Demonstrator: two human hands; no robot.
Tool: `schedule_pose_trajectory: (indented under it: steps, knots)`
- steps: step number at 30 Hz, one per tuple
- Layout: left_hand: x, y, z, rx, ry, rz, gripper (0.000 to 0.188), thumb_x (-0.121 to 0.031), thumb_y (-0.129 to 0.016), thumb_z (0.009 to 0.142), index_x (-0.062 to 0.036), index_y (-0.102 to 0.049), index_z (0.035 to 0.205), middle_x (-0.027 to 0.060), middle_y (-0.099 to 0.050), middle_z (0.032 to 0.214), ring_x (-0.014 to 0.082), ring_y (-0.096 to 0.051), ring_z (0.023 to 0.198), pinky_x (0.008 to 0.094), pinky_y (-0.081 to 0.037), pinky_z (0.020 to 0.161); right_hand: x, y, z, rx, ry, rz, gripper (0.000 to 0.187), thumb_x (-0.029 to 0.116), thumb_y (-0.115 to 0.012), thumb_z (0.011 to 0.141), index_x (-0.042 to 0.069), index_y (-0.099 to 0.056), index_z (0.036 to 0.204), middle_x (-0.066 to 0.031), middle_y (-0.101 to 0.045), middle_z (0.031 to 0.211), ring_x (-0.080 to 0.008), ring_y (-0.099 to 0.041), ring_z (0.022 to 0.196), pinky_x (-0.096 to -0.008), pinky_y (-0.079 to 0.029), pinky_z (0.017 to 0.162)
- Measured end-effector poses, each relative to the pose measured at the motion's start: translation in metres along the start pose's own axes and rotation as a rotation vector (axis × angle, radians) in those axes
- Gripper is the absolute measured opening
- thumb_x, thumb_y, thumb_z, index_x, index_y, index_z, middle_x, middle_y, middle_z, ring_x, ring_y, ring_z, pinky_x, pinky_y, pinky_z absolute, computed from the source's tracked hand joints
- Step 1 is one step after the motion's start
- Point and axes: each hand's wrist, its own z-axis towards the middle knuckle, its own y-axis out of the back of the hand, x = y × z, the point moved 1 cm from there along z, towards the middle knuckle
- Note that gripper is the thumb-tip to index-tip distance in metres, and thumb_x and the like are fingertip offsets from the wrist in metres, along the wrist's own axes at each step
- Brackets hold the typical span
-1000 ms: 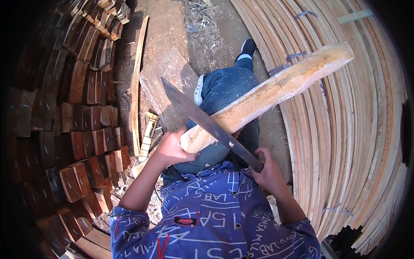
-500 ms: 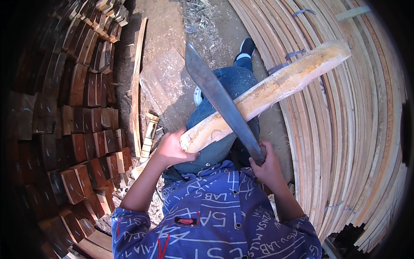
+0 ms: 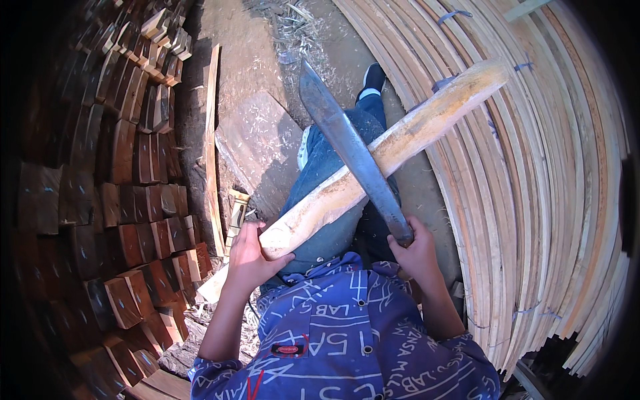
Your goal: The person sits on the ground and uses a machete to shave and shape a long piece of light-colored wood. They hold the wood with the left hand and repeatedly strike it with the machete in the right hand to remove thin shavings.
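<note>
A long, rough piece of pale wood (image 3: 433, 120) slants across my lap, its far end up to the right over the stacked strips. My left hand (image 3: 250, 257) grips its near end, thumb on one side and fingers on the other. In my right hand (image 3: 417, 252) is the near end of a machete (image 3: 347, 143), whose handle my fingers mostly hide. Its broad dark blade crosses above the wood and points up to the left. Whether the blade touches the wood, I cannot tell.
Stacked dark wood blocks (image 3: 133, 200) line the left side. Long pale wood strips (image 3: 527, 187), tied in bundles, curve along the right. A flat board (image 3: 257, 137) lies on the ground with shavings on it. Near my left hand is a yellowish tool-like object (image 3: 237, 213); a thin strip (image 3: 212, 147) lies beyond.
The pale wood and my left hand have shifted a little left and toward me. The machete has turned slightly steeper, still crossing the wood. Both hands keep their hold.
</note>
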Motion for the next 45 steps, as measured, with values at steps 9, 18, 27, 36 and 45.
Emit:
schedule_pose_trajectory:
  steps: [9,18,27,36,45]
  knots:
    - [0.002,0.003,-0.040,-0.173,0.110,0.128,0.075,-0.031,-0.090,0.060,-0.0058,-0.047,0.117,0.0181,-0.064,0.097,0.0365,-0.067,0.086,0.0453,-0.054,0.074,-0.024,-0.003,0.017,0.125,-0.201,0.010,0.028,0.021,-0.080,0.080,-0.004,-0.070,0.087,-0.0120,-0.069,0.070,-0.0146,-0.065,0.066,-0.0321,-0.050,0.061]
    - [0.021,-0.010,-0.028,-0.046,-0.081,-0.011,0.054,-0.032,-0.083,0.067,-0.0017,-0.054,0.100,0.0214,-0.067,0.082,0.0399,-0.068,0.077,0.0448,-0.054,0.068,-0.009,0.013,0.035,-0.190,-0.042,0.041,0.022,0.016,-0.079,0.080,-0.003,-0.070,0.088,-0.0102,-0.069,0.068,-0.0114,-0.064,0.064,-0.0304,-0.049,0.059]
    - [-0.005,-0.014,0.013,0.276,0.004,-0.239,0.054,-0.023,-0.079,0.067,0.0003,-0.053,0.107,0.0234,-0.069,0.096,0.0364,-0.069,0.093,0.0403,-0.054,0.082,0.032,0.043,0.077,-0.363,0.074,0.036,0.021,0.011,-0.074,0.079,-0.005,-0.068,0.092,-0.0191,-0.068,0.072,-0.0274,-0.069,0.067,-0.0347,-0.051,0.061]
    - [-0.008,-0.007,0.033,0.402,0.030,-0.383,0.059,-0.009,-0.070,0.064,0.0009,-0.056,0.120,0.0129,-0.070,0.099,0.0170,-0.066,0.093,0.0303,-0.051,0.085,0.035,0.057,0.075,-0.240,-0.003,-0.033,0.024,0.011,-0.071,0.075,-0.003,-0.069,0.094,-0.0235,-0.066,0.074,-0.0371,-0.067,0.070,-0.0400,-0.051,0.062]
    - [0.001,-0.020,0.032,0.335,0.006,-0.418,0.063,-0.006,-0.068,0.064,0.0009,-0.054,0.125,0.0112,-0.069,0.104,0.0150,-0.064,0.098,0.0311,-0.049,0.088,0.031,0.047,0.062,-0.201,0.040,-0.170,0.023,0.013,-0.073,0.072,-0.001,-0.069,0.089,-0.0214,-0.067,0.075,-0.0399,-0.066,0.072,-0.0447,-0.052,0.065]
